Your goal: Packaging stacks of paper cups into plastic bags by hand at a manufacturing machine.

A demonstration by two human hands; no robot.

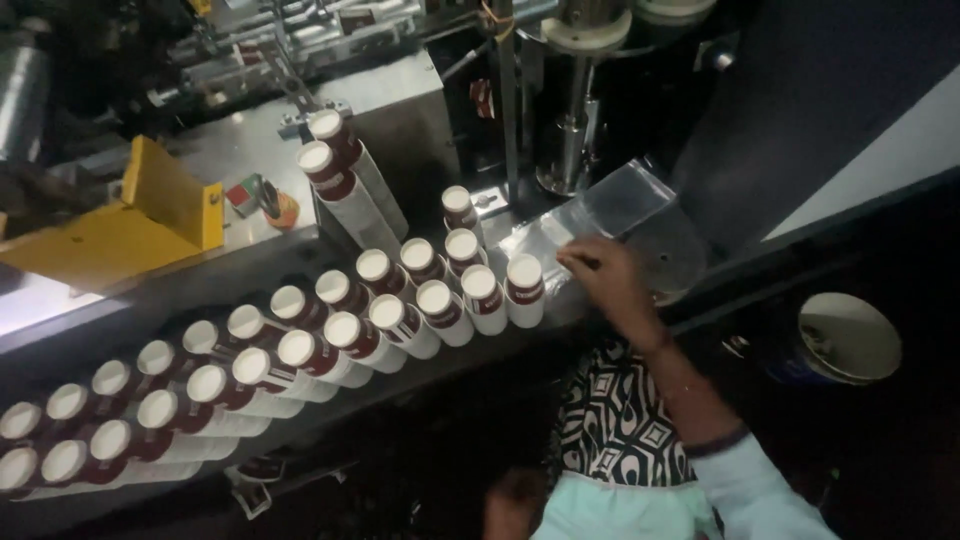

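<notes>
**Hand at the bag beside the cup rows**

The right hand [605, 278] rests at the right end of the metal tabletop [250, 262], fingers [572, 256] together on the edge of a clear plastic bag [612, 205] lying flat there. Just beside it stand two rows of stacked paper cups [524, 288], leaning leftward along the front edge. A careless sweep could knock the nearest stack off that edge. The left hand [515, 505] hangs low, its fingers too dim to tell.
</notes>
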